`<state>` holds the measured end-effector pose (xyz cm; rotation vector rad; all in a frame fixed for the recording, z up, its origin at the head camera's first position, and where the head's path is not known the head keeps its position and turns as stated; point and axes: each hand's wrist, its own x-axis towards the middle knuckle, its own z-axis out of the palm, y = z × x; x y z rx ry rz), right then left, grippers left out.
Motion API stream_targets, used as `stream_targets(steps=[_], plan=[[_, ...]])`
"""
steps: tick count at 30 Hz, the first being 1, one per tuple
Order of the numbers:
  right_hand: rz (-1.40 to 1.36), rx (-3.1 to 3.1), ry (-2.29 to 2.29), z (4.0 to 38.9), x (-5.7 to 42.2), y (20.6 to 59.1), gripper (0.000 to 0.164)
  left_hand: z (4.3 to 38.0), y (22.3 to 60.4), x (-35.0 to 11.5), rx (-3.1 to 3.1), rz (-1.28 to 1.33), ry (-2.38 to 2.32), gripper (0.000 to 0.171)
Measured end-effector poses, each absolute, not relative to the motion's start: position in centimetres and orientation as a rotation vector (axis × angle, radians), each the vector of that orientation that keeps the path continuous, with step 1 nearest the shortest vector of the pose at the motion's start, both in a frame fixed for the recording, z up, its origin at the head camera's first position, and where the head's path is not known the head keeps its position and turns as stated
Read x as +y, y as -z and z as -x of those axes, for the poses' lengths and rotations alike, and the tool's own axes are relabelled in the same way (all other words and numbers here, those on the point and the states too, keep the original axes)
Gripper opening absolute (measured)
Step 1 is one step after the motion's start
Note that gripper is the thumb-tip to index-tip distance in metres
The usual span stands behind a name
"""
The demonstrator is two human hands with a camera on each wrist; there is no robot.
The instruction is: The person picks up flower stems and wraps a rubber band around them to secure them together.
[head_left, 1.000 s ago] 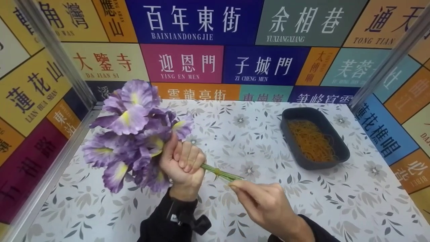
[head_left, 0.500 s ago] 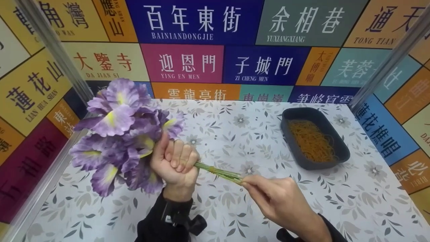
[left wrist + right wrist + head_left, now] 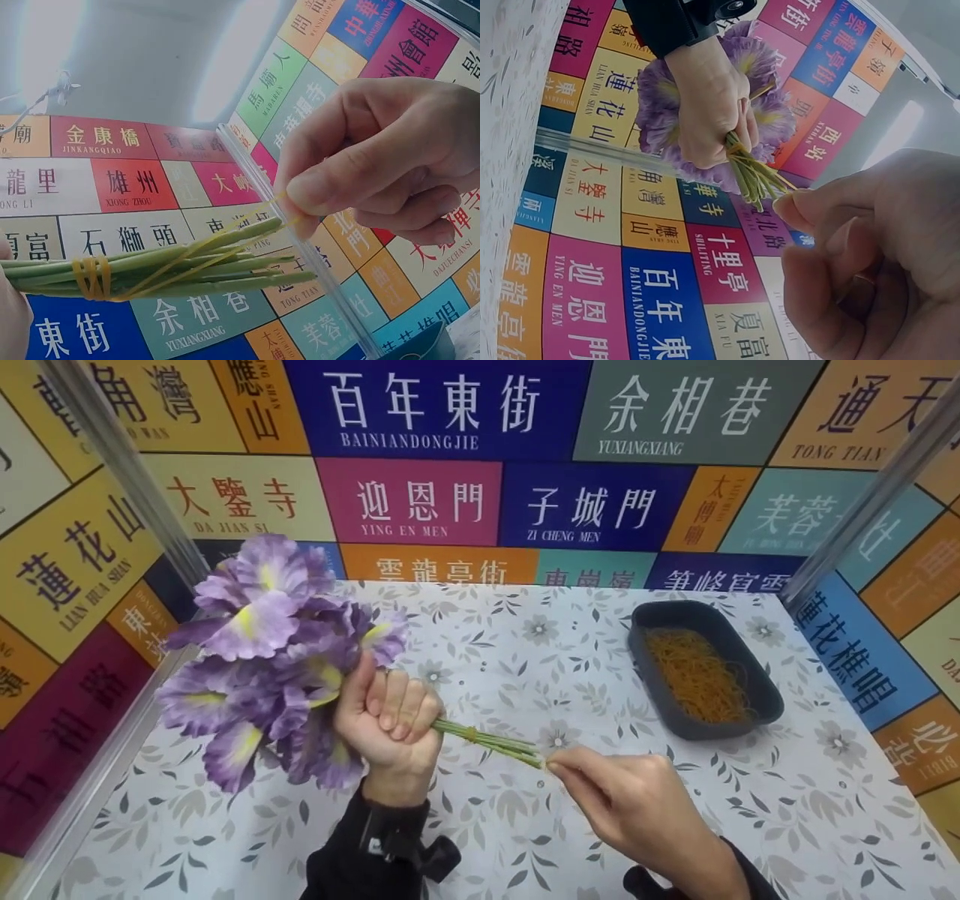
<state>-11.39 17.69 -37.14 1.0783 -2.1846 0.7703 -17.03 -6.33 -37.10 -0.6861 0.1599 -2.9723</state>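
My left hand (image 3: 391, 712) grips a bunch of purple artificial irises (image 3: 259, 630) by the stems, just below the blooms. The green stems (image 3: 499, 742) stick out of the fist to the right. A yellow rubber band (image 3: 91, 277) is wound several times round them, and one stretched loop runs along the stems past their cut ends. In the left wrist view, my right hand (image 3: 382, 161) pinches the end of that loop between thumb and forefinger. The right wrist view shows the right hand's fingertips (image 3: 795, 206) close to the stem ends, its other fingers curled.
A dark grey tub (image 3: 675, 720) with many loose rubber bands (image 3: 694, 671) stands at the right of the table. The tabletop (image 3: 480, 840) has a leaf-and-flower print. Colourful sign panels (image 3: 442, 409) and clear corner posts (image 3: 131, 457) enclose the back and sides.
The left hand and the irises have shifted slightly left. My right hand has moved right, from beside the stems to past their ends, drawing the rubber band out.
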Motion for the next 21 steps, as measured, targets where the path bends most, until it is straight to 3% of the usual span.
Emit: stream_targets(steps=[21], plan=[[-1.077, -2.228, -0.83, 13.4, 18.2, 37.8, 0.022, 17.2, 37.4, -6.1, 0.16, 0.612, 3.043, 0.053]])
